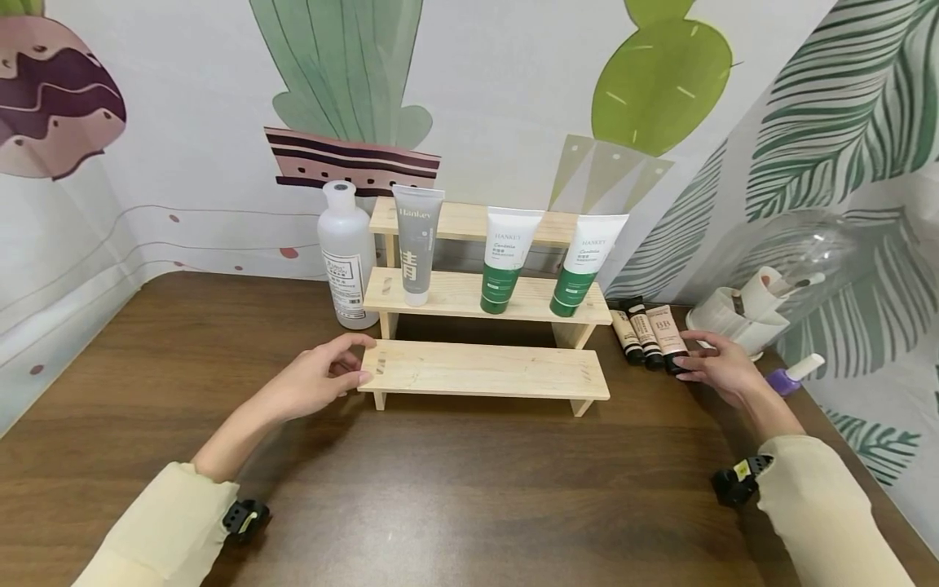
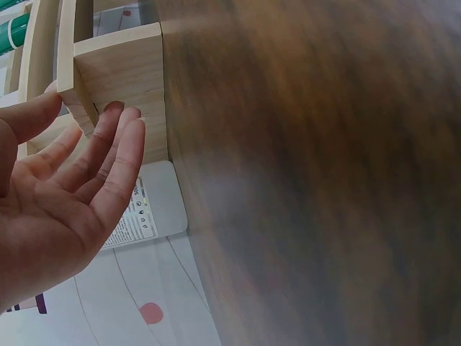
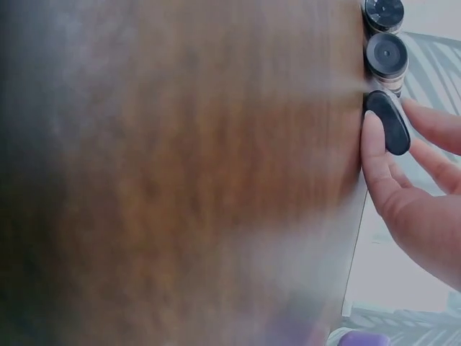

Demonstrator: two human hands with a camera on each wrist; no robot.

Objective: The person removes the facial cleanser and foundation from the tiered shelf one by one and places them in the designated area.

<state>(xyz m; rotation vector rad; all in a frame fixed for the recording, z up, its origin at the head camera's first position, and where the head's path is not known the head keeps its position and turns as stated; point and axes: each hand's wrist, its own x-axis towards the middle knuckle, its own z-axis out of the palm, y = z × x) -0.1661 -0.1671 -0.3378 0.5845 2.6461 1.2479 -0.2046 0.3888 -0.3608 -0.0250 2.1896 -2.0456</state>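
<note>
A dark brown wooden surface (image 1: 455, 489) stands before a white fabric backdrop printed with green cacti and palm fronds (image 1: 513, 98). On it sits a pale three-step wooden display shelf (image 1: 484, 368). A grey squeeze tube (image 1: 416, 243) and two green-and-white squeeze tubes (image 1: 506, 258) stand on its middle step, and a white plastic bottle (image 1: 346, 254) stands just beside its left end. Three small beige tubes with black caps (image 1: 649, 334) lie right of the shelf, near a purple nail polish bottle (image 1: 794, 374).

The left hand (image 1: 317, 379) is relaxed, fingers nearly straight, its fingertips (image 2: 115, 119) touching the left end of the lowest step. The right hand (image 1: 719, 365) lies with loosely extended fingers, its fingertips touching the black cap (image 3: 387, 121) of the nearest beige tube without closing round it.
</note>
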